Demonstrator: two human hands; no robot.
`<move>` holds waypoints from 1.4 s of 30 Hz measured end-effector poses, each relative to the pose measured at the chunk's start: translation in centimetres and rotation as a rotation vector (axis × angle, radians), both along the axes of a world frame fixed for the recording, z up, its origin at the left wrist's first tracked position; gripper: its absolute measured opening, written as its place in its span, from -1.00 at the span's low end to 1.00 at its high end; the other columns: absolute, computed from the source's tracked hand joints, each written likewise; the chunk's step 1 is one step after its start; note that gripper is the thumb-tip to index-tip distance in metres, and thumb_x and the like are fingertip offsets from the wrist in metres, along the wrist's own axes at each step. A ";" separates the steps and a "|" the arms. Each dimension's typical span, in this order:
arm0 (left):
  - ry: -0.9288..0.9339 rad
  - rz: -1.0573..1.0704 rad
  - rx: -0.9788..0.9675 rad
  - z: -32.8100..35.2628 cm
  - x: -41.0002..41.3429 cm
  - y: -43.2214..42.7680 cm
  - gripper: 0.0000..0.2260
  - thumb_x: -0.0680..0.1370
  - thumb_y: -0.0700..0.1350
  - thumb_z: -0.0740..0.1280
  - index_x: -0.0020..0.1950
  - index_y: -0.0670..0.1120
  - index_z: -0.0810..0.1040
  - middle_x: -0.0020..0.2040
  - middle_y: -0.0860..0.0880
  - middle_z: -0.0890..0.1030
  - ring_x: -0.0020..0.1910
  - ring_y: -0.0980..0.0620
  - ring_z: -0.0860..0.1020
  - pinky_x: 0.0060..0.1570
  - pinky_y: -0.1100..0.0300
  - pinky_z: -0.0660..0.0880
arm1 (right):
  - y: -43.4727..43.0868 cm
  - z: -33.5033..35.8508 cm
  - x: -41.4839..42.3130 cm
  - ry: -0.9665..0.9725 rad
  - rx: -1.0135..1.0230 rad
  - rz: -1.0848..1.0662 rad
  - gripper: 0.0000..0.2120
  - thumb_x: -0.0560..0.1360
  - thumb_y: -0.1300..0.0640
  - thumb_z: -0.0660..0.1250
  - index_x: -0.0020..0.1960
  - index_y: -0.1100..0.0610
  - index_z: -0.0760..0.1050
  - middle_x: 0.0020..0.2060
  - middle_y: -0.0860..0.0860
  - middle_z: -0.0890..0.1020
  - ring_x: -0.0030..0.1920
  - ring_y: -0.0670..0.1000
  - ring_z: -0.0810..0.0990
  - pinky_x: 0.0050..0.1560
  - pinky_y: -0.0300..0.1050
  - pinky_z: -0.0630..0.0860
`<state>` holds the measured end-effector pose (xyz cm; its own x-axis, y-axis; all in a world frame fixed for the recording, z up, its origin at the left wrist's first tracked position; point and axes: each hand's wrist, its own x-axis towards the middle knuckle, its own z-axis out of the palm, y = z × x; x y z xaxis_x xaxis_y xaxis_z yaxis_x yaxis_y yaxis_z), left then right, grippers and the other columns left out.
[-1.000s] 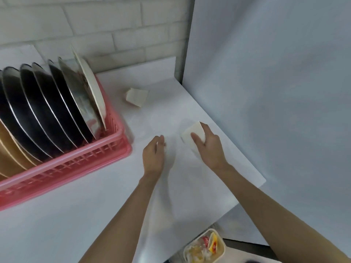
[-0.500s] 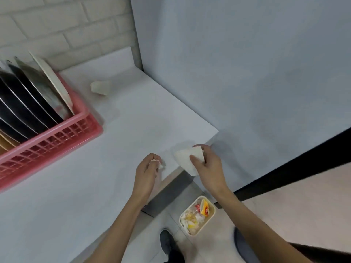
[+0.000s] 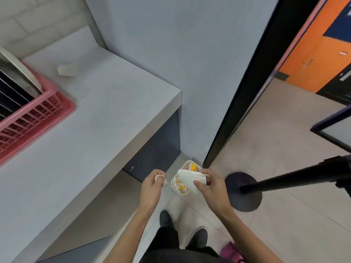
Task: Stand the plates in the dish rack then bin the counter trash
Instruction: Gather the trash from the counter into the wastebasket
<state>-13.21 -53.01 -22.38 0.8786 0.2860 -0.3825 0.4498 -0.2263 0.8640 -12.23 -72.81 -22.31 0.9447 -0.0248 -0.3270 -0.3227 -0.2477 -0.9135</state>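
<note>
My right hand [image 3: 210, 188] grips a folded white paper napkin [image 3: 190, 179] directly over the small cream bin [image 3: 183, 192] on the floor, which holds yellow and red wrappers. My left hand [image 3: 152, 184] pinches a small crumpled scrap [image 3: 160, 177] just left of the bin. Another white crumpled paper [image 3: 66, 70] lies on the white counter [image 3: 98, 118] near the back wall. The pink dish rack [image 3: 36, 118] at the left edge holds several plates [image 3: 15, 80] standing upright.
A black stand with a round base [image 3: 245, 192] and slanted pole [image 3: 296, 179] sits on the floor right of the bin. A dark cabinet front [image 3: 152, 154] is under the counter. My shoes [image 3: 167, 218] are below. A black door frame [image 3: 247, 84] rises on the right.
Both hands left the counter and dropped down to the right, carrying the napkin and the scrap over the floor bin. The view swung right, so the rack slid to the left edge.
</note>
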 end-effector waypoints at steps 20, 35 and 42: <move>0.281 -0.319 0.006 -15.3 2.6 0.8 -0.87 0.57 -0.19 0.30 -0.09 0.03 0.56 -0.13 0.05 0.60 -0.17 0.06 0.54 -0.18 0.21 0.46 | -1.0 -14.4 -4.1 0.264 -0.134 -0.180 -0.90 0.47 0.16 0.43 -0.11 -0.05 0.63 -0.31 -0.06 0.69 -0.28 -0.04 0.64 -0.22 -0.03 0.54; 0.132 -0.634 0.266 -48.8 8.8 -4.3 -0.90 0.58 -0.11 0.37 0.06 -0.10 0.54 0.07 -0.04 0.59 0.04 -0.05 0.55 -0.04 0.12 0.51 | -1.9 -38.9 -1.7 0.357 -0.157 -0.261 -0.71 0.37 -0.12 0.34 -0.17 0.12 0.60 -0.31 0.14 0.63 -0.29 0.13 0.57 -0.20 0.13 0.52; -0.082 -0.708 0.541 -60.5 11.5 -6.2 -0.84 0.55 -0.11 0.38 0.09 -0.15 0.56 0.07 -0.14 0.58 0.02 -0.18 0.50 -0.01 -0.02 0.45 | -3.5 -47.3 -2.4 0.410 -0.094 -0.220 -0.91 0.44 0.07 0.42 -0.21 0.06 0.65 -0.32 0.01 0.69 -0.28 -0.10 0.61 -0.23 -0.04 0.53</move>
